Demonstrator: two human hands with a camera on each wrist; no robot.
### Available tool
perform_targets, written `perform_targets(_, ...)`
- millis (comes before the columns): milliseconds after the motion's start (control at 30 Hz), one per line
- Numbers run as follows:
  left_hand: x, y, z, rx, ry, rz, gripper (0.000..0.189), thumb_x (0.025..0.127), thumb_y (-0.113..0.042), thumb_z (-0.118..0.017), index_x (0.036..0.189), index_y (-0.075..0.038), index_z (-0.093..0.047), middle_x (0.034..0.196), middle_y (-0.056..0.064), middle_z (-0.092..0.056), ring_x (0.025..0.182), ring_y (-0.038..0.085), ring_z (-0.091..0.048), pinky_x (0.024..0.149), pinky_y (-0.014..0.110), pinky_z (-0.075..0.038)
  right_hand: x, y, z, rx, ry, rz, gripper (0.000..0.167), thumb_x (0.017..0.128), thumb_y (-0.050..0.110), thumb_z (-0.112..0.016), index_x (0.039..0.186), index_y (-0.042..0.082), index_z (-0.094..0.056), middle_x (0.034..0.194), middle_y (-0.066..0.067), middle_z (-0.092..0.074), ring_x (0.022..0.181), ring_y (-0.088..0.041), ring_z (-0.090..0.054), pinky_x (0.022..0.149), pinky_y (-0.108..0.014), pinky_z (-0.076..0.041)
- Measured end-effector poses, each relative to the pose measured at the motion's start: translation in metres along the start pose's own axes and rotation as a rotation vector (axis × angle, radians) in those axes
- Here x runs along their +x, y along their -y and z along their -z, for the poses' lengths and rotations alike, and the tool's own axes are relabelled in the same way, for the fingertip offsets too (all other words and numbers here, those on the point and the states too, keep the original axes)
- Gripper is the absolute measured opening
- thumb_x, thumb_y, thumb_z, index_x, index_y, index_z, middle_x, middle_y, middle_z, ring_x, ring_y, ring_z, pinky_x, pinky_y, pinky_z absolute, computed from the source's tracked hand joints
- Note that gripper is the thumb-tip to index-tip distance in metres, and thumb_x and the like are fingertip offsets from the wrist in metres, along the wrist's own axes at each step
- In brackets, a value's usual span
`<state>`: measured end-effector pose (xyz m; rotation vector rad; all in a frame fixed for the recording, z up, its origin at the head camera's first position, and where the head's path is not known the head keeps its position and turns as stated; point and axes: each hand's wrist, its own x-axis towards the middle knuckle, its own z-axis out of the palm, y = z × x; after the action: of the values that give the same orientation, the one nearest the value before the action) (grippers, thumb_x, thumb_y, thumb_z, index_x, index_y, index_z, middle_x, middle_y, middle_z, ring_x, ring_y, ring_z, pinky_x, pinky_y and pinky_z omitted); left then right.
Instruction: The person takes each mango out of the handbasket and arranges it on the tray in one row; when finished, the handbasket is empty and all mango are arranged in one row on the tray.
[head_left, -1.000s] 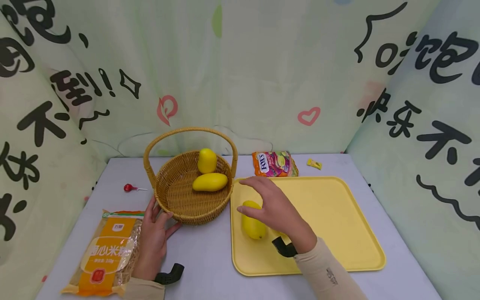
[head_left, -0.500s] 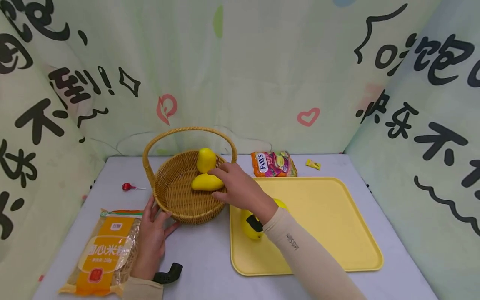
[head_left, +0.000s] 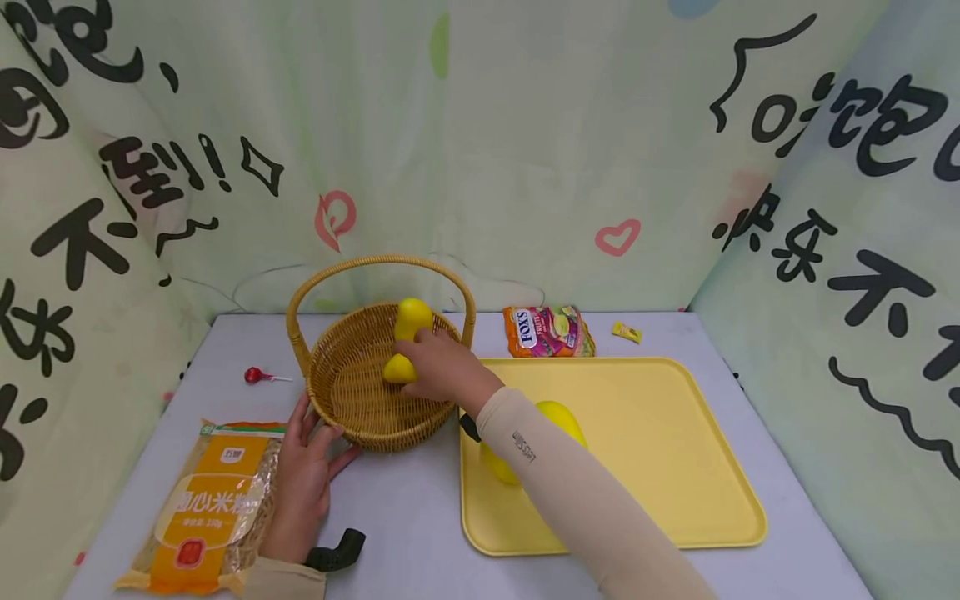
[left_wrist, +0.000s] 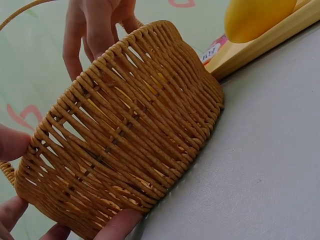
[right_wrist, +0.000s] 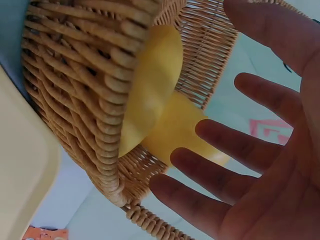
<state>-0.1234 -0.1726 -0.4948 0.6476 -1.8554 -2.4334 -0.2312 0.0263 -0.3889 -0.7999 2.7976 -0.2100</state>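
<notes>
A round wicker basket [head_left: 360, 408] with a tall handle stands at the tray's left. Two smooth, yellow, mango-like fruits lie in it: one at the back [head_left: 412, 317], and one in front [head_left: 396, 369] partly covered by my right hand [head_left: 442, 367]. In the right wrist view, this hand's fingers [right_wrist: 220, 137] are spread and fairly straight above the fruits. My left hand [head_left: 303, 492] touches the basket's left front side, its fingers [left_wrist: 12, 142] spread along the outer wall and rim. More yellow fruit [head_left: 558, 417] lies on the yellow tray [head_left: 660, 467], mostly behind my right sleeve.
An orange-labelled food bag [head_left: 202, 508] lies beside my left forearm. A red lollipop [head_left: 258, 375] is left of the basket. Behind the tray are a FOX'S candy bag [head_left: 547, 331] and a small yellow wrapped candy [head_left: 627, 332]. Printed curtains surround the table on three sides.
My right hand has moved left from above the tray to over the front fruit in the basket. My left hand and the basket have stayed in place.
</notes>
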Motion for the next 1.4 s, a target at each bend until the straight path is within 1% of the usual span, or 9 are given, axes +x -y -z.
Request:
perform_targets(133,0.000,-0.002,-0.001,0.003,-0.004,-0.003,0.081,0.106,-0.008,-0.051,0.168,-0.045,-0.017,0.176,0.002,-0.021,0.146,0.027,-0.047,0.098,0.048,-0.061,0.013,-0.002,-0.003,-0.008,0.044,-0.026,0.068,0.094,0.043,-0.079,0.155,0.030,-0.052,0.149,-0.010,-0.055,0.130,-0.031,-0.053,0.104,-0.045,-0.057)
perform_targets(333,0.000,-0.004,-0.002,-0.001,-0.004,-0.004,0.081,0.105,-0.007,-0.051,0.168,-0.046,-0.018,0.176,0.001,-0.022,0.146,0.027,-0.047,0.101,0.051,-0.060,0.024,-0.003,-0.001,0.002,0.107,-0.058,0.071,0.092,0.044,-0.080,0.156,0.031,-0.052,0.156,-0.009,-0.052,0.134,-0.031,-0.051,0.109,-0.048,-0.054)
perform_targets(567,-0.001,-0.001,0.000,-0.003,0.003,-0.013,0.082,0.105,-0.007,-0.051,0.169,-0.045,-0.016,0.177,0.002,-0.019,0.146,0.028,-0.046,0.101,0.051,-0.060,0.033,-0.004,-0.005,-0.081,0.116,-0.067,0.068,0.090,0.047,-0.082,0.152,0.030,-0.058,0.147,-0.005,-0.059,0.131,-0.028,-0.054,0.110,-0.044,-0.052)
perform_targets(700,-0.001,-0.001,0.000,-0.002,0.002,-0.020,0.082,0.105,-0.007,-0.052,0.168,-0.045,-0.017,0.177,0.002,-0.020,0.146,0.029,-0.046,0.101,0.050,-0.060,0.034,-0.003,-0.006,-0.098,0.127,-0.063,0.066,0.091,0.045,-0.081,0.151,0.030,-0.058,0.145,-0.005,-0.061,0.126,-0.027,-0.056,0.108,-0.044,-0.053)
perform_targets(867,0.001,-0.001,-0.001,-0.007,-0.006,-0.015,0.082,0.104,-0.006,-0.052,0.168,-0.046,-0.019,0.176,0.002,-0.021,0.146,0.028,-0.046,0.098,0.049,-0.061,0.034,-0.001,-0.002,-0.124,0.142,-0.027,0.062,0.093,0.038,-0.081,0.151,0.030,-0.058,0.147,-0.003,-0.063,0.129,-0.026,-0.058,0.108,-0.043,-0.054)
perform_targets(1000,0.000,-0.001,-0.001,-0.006,-0.012,-0.008,0.082,0.104,-0.006,-0.052,0.168,-0.045,-0.019,0.176,0.003,-0.021,0.147,0.028,-0.046,0.099,0.051,-0.060,0.034,0.000,0.000,-0.144,0.164,0.009,0.050,0.101,0.029,-0.072,0.150,0.031,-0.059,0.145,-0.004,-0.065,0.128,-0.026,-0.060,0.108,-0.043,-0.054)
perform_targets(1133,0.000,-0.001,-0.002,-0.006,-0.012,-0.003,0.082,0.104,-0.006,-0.052,0.168,-0.046,-0.018,0.177,0.002,-0.020,0.147,0.028,-0.046,0.102,0.053,-0.058,0.035,0.000,-0.002,-0.139,0.206,0.032,0.045,0.106,0.026,-0.064,0.151,0.029,-0.059,0.147,-0.005,-0.064,0.132,-0.026,-0.059,0.115,-0.046,-0.050)
perform_targets(1267,-0.001,0.000,-0.001,-0.005,-0.010,-0.001,0.082,0.104,-0.006,-0.052,0.168,-0.046,-0.018,0.176,0.001,-0.021,0.146,0.026,-0.047,0.102,0.052,-0.059,0.035,0.001,-0.004,-0.131,0.237,0.033,0.046,0.104,0.023,-0.067,0.149,0.028,-0.061,0.149,-0.003,-0.064,0.134,-0.025,-0.057,0.118,-0.045,-0.048)
perform_targets(1400,-0.001,0.000,-0.001,0.001,-0.011,-0.002,0.082,0.104,-0.007,-0.052,0.168,-0.045,-0.018,0.176,0.002,-0.022,0.145,0.027,-0.048,0.102,0.052,-0.059,0.033,0.001,-0.004,-0.126,0.259,0.009,0.047,0.102,0.021,-0.071,0.148,0.030,-0.063,0.148,-0.001,-0.065,0.127,-0.027,-0.055,0.110,-0.044,-0.052)
